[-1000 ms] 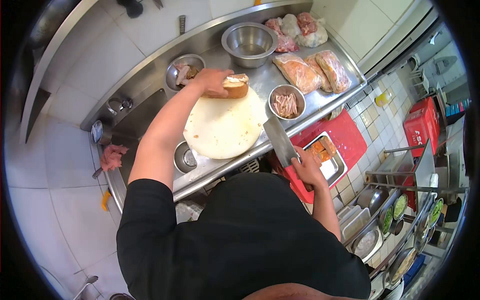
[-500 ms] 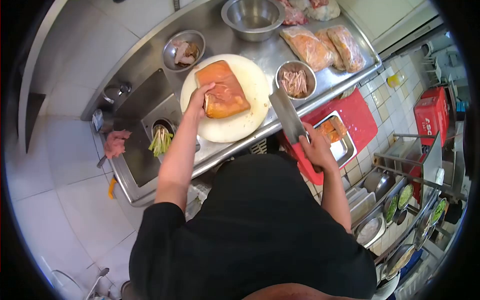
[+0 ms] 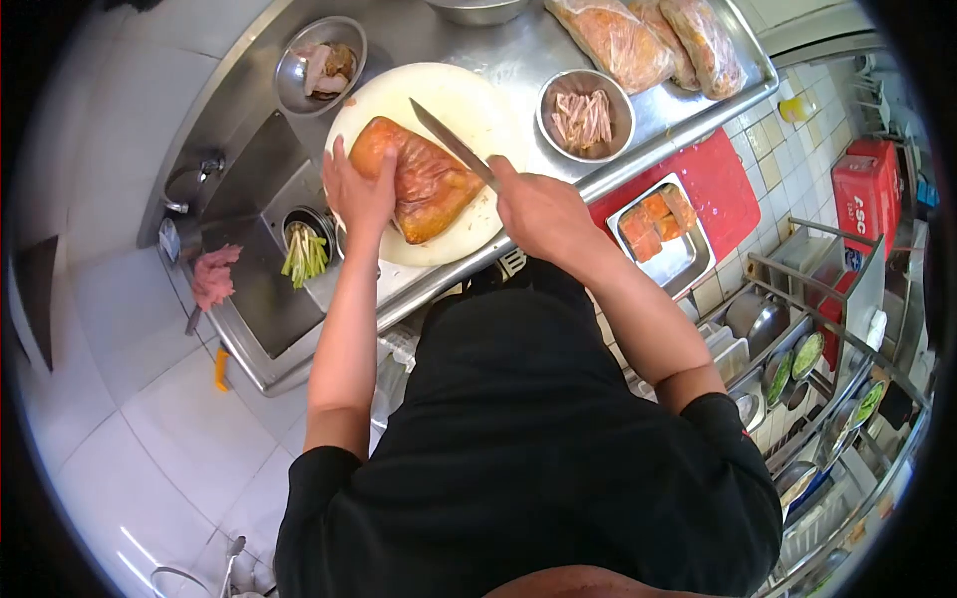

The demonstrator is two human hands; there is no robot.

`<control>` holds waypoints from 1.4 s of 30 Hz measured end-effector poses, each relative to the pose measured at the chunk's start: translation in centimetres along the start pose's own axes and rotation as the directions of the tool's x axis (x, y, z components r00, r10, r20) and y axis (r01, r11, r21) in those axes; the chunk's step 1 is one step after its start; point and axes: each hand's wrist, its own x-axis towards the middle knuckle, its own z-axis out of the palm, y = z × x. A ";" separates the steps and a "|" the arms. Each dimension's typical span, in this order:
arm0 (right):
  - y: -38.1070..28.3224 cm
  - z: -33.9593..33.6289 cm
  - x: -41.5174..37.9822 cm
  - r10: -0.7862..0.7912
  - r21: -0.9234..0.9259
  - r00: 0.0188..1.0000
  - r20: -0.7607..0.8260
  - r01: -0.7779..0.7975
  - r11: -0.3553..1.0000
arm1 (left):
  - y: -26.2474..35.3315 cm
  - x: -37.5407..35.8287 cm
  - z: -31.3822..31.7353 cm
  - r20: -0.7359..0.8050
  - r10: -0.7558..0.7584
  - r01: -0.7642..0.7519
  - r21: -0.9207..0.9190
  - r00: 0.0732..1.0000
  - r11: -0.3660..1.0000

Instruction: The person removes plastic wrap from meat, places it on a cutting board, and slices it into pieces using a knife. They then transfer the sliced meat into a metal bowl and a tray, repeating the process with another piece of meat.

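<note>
A slab of orange-brown cooked meat (image 3: pixel 424 184) lies on a round white cutting board (image 3: pixel 478 95). My left hand (image 3: pixel 361 194) is at its left side, fingers spread over the board and thumb against the meat. A cleaver (image 3: pixel 449 138) is in my right hand (image 3: pixel 543 214), fingers wrapped round the handle, which is hidden. Its blade, seen nearly edge-on, slants up and left over the meat's right upper side.
Beside the board stand a bowl of meat strips (image 3: pixel 586 120) and a bowl of meat pieces (image 3: pixel 321 65). Wrapped meat (image 3: pixel 623 45) lies behind. Left is a sink (image 3: pixel 264 309) with green stalks (image 3: pixel 302 254). A metal tray (image 3: pixel 688 254) of meat chunks sits on a red board (image 3: pixel 723 189).
My right hand has brought the cleaver left from beside the counter to over the meat, its blade turned edge-on. The meat has turned, and my left fingers have spread at its left side.
</note>
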 end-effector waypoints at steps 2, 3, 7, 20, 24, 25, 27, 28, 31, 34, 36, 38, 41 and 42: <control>-0.2 -0.1 1.4 -0.035 -0.021 0.999 0.035 0.036 0.999 | 1.7 0.5 1.5 0.003 -0.046 0.046 0.012 0.999 0.999; -0.3 -0.2 1.8 -0.059 -0.006 0.998 0.001 0.059 0.998 | 2.3 0.5 1.7 0.045 -0.064 0.062 0.053 0.997 0.997; -0.6 -1.3 3.6 0.009 -0.007 0.996 0.086 -0.009 1.000 | 3.4 0.6 1.5 0.135 0.033 -0.038 0.032 0.990 0.999; -2.0 -1.1 4.9 0.032 0.028 0.996 0.089 -0.034 0.999 | 4.2 0.2 2.1 0.151 0.158 -0.155 -0.032 0.976 0.987; -3.2 -1.0 5.5 0.029 -0.043 0.996 0.087 -0.025 0.999 | 3.9 0.1 2.3 0.127 0.176 -0.169 -0.067 0.976 0.983; -3.5 -1.1 5.7 0.024 -0.056 0.996 0.089 -0.019 0.998 | 3.8 0.3 2.4 0.119 0.169 -0.161 -0.075 0.978 0.984; -4.1 -1.1 5.7 0.043 -0.131 0.991 0.123 -0.027 0.991 | 3.7 0.2 2.3 0.128 0.169 -0.157 -0.096 0.977 0.983; -4.3 -0.9 5.5 0.039 -0.143 0.991 0.130 -0.021 0.990 | 3.6 0.2 2.3 0.123 0.158 -0.146 -0.103 0.980 0.984; -4.5 -0.9 4.4 0.105 -0.179 0.983 0.149 -0.077 0.981 | 3.7 0.1 2.3 0.138 0.114 -0.100 -0.102 0.984 0.990; -5.3 -1.7 2.7 0.213 -0.261 0.952 0.221 -0.153 0.953 | 3.8 0.2 2.1 0.150 0.081 -0.065 -0.112 0.985 0.992; -5.5 -1.7 2.4 0.316 -0.308 0.908 0.276 -0.227 0.924 | 4.0 0.2 1.9 0.165 0.079 -0.069 -0.064 0.983 0.996; -6.0 -1.9 3.2 0.313 -0.284 0.913 0.264 -0.236 0.929 | 4.1 0.1 1.7 0.162 0.072 -0.062 -0.066 0.984 0.996; -5.1 -1.1 4.8 0.277 -0.230 0.931 0.238 -0.223 0.947 | 4.1 0.2 1.8 0.161 0.069 -0.058 -0.067 0.984 0.996; -5.1 -1.0 5.0 0.236 -0.209 0.944 0.229 -0.189 0.960 | 4.2 0.1 1.7 0.157 0.062 -0.052 -0.066 0.986 0.996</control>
